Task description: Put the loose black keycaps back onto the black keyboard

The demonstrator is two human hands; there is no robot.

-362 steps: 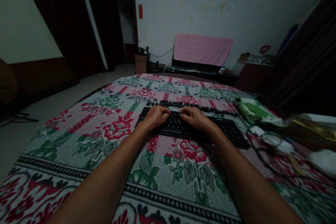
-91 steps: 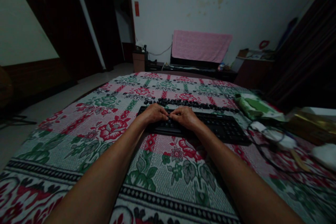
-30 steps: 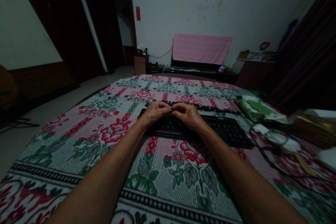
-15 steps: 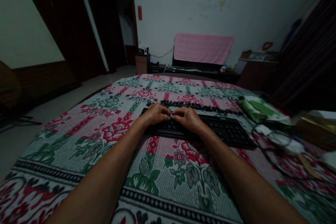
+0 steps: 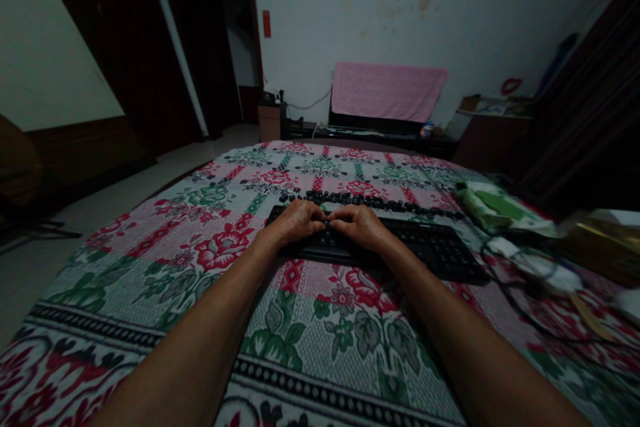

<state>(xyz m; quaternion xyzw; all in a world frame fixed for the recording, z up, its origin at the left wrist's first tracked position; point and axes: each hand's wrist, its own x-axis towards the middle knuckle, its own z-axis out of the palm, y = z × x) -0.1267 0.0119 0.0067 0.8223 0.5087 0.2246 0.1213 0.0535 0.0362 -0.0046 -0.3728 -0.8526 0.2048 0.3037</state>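
Observation:
A black keyboard (image 5: 435, 250) lies on a bed covered with a red, green and white flowered blanket (image 5: 215, 247). My left hand (image 5: 295, 221) and my right hand (image 5: 357, 225) rest on the keyboard's left half, fingers curled down. Their fingertips meet over the keys, pinched close together. What they pinch is hidden under the fingers. A row of loose dark keycaps (image 5: 380, 202) lies on the blanket just beyond the keyboard's far edge.
A green and white bag (image 5: 493, 205) lies right of the keyboard. Nearer me are tangled cables with a white block (image 5: 520, 267) and a gold box (image 5: 595, 240). A pink cloth (image 5: 387, 90) covers furniture at the far wall. The floor (image 5: 100, 207) drops off left.
One second ago both hands were lifted slightly with fingertips together near the keycap row. They have since lowered onto the keys, fingertips still touching.

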